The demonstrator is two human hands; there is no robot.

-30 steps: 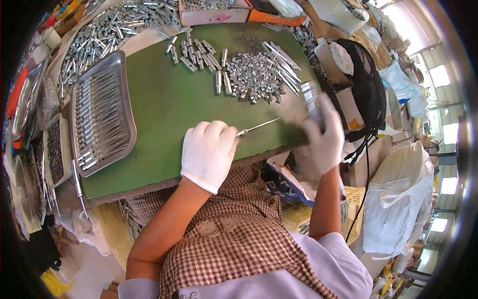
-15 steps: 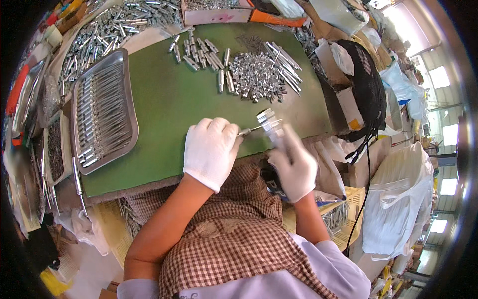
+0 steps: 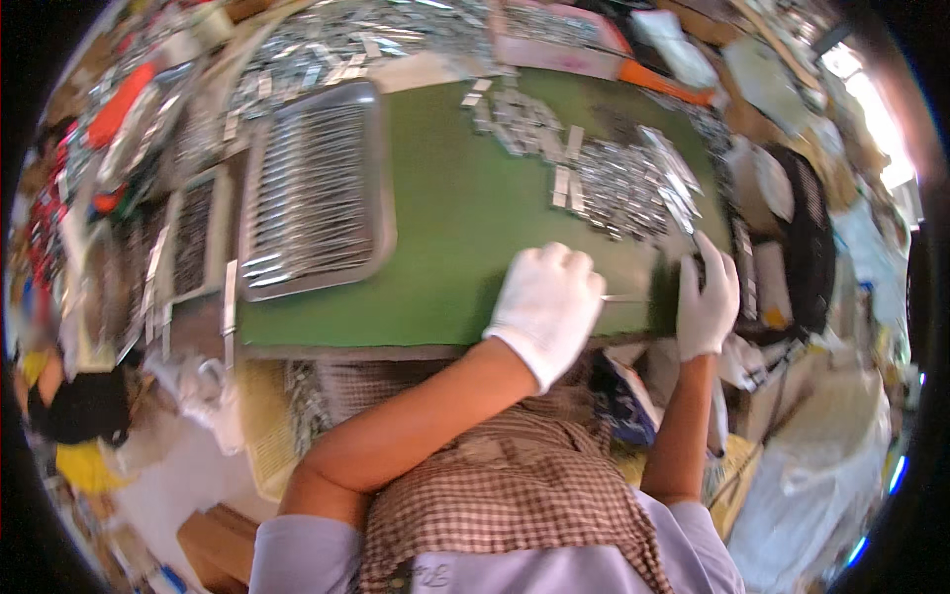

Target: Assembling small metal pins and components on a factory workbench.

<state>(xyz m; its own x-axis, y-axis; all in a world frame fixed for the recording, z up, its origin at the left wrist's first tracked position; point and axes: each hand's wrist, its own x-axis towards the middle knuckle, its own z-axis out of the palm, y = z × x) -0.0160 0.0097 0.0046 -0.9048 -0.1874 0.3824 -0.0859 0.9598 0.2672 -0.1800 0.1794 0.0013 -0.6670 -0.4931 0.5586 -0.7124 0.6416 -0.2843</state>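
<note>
White-knit-gloved L hand (image 3: 549, 302): fist, knuckles up, forearm slanting in from lower L; fingers closed round thin metal rod (image 3: 623, 298), long axis approx. horiz., tip pointing R, over smooth green worktop (image 3: 445, 247). R hand (image 3: 710, 297), same glove: forearm near-vert., thumb & index parted, next to slim shiny rods (image 3: 671, 163); contact unclear (blur). L side: round-cornered metal tray (image 3: 383, 233) w/ slender pcs. (image 3: 312, 188) in rows.

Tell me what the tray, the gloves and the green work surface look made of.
Tray: likely metal, smooth; its grey rim gleams. Gloves: probably fabric, matte white, snug over the fingers. Green work surface: perhaps painted board or matting, fairly smooth; blur leaves it open.
</note>
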